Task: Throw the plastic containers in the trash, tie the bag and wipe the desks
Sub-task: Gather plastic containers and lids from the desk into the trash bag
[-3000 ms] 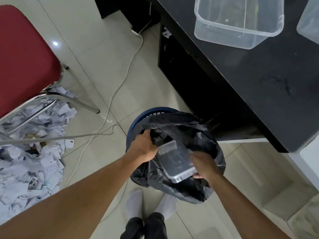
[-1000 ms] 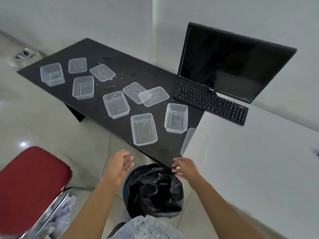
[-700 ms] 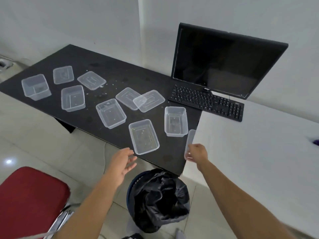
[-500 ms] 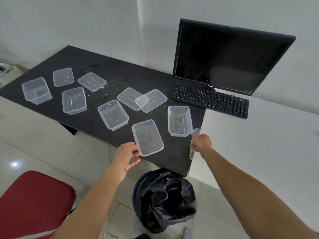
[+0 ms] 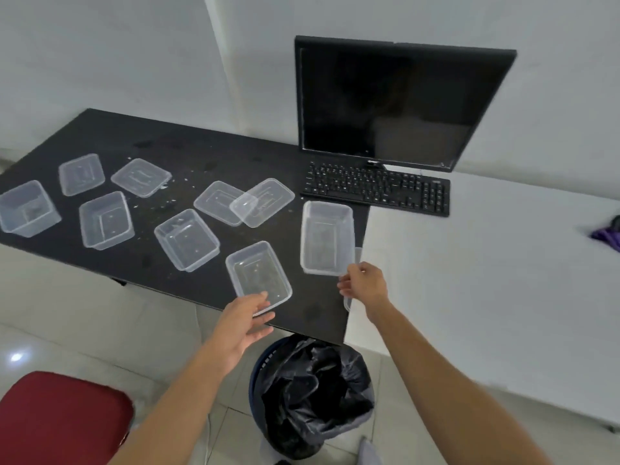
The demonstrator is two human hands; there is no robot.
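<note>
Left hand (image 5: 243,318): fingers (image 5: 263,318) apart, nearly straight, nothing held. Thumb tip is at the near rim of a clear rectangular plastic tub (image 5: 258,275), which sits open side up just beyond them at the table edge

Right hand (image 5: 364,286): fingers loosely curled over a thin clear plastic lid (image 5: 358,258) lying along the seam between the two tables. Cannot tell whether they pinch it or only hover. Just past these fingers sits a deeper clear plastic tub (image 5: 327,236), its near corner beside the thumb

Handling, as a judgement: tubs look very light, thin-walled and springy, with smooth sides that may slip. A hard squeeze would buckle them rather than break them. Best hold is the rim of the near short wall, thumb inside and fingers outside. The lid lies flat, so it is hard to get under; drag it over the table edge or hook its raised lip. Tubs could nest to save trips

Left of the left fingers, well apart: other clear tubs (image 5: 186,238) and flat clear lids (image 5: 219,201), with crumbs among them on the black table (image 5: 188,152)

Below and between both hands, on the floor: round blue bin lined with a black trash bag (image 5: 312,391), mouth open, so a short drop from the table corner

Right of the right fingers: white table (image 5: 486,280)

Beyond them: black keyboard (image 5: 375,187) and dark monitor (image 5: 396,102)
</note>
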